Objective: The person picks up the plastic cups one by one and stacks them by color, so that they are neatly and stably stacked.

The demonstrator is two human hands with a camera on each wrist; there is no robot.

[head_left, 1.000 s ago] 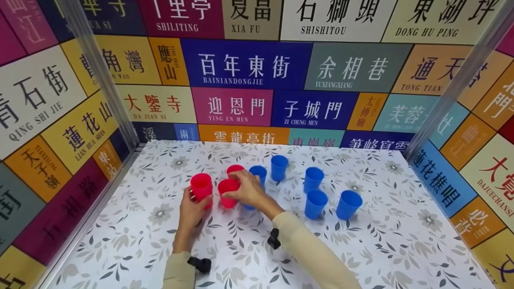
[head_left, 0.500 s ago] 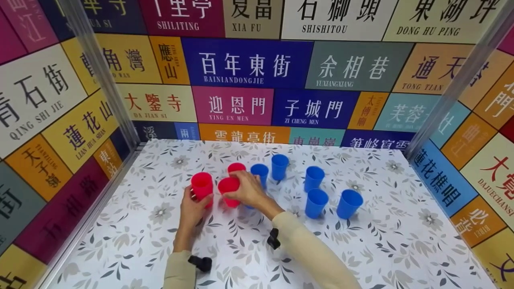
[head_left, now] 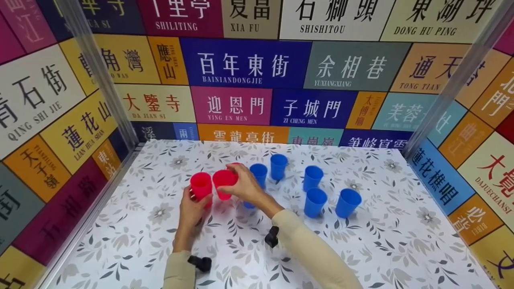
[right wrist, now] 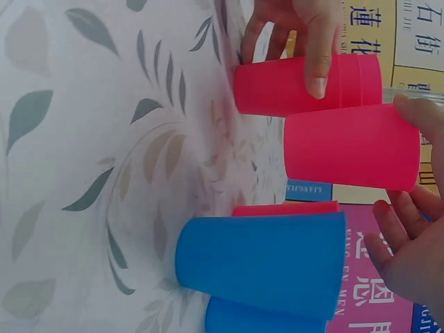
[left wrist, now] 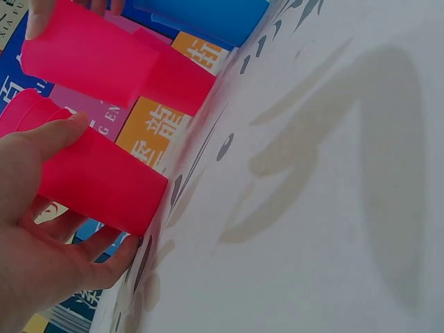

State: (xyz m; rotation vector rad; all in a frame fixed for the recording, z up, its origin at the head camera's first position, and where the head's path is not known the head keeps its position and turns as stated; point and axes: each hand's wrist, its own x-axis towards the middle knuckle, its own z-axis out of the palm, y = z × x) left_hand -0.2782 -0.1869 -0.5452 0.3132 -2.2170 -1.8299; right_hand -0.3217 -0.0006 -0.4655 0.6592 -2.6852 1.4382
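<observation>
My left hand [head_left: 192,210] grips a stack of nested red cups [head_left: 201,185], upright on the table, thumb on the near side. Several rims of that stack [right wrist: 357,83] show in the right wrist view. Just right of it, my right hand [head_left: 248,186] holds a single red cup [head_left: 223,186] near its rim. This cup is raised off the table, its mouth up and its base apart from the surface. Another red cup [left wrist: 184,76] stands behind it, mostly hidden by the right hand in the head view.
Close to the right hand stand blue cups [head_left: 259,173], one [head_left: 249,205] partly under the wrist. Another blue cup [head_left: 278,166] is farther back. On the right are three more blue cups [head_left: 315,202]. The table [head_left: 241,257] has a leaf-patterned cover; sign-covered walls [head_left: 247,64] enclose it.
The red cup in my right hand has risen and shifted slightly left, nearer the stack. My left hand and its stack have stayed in place.
</observation>
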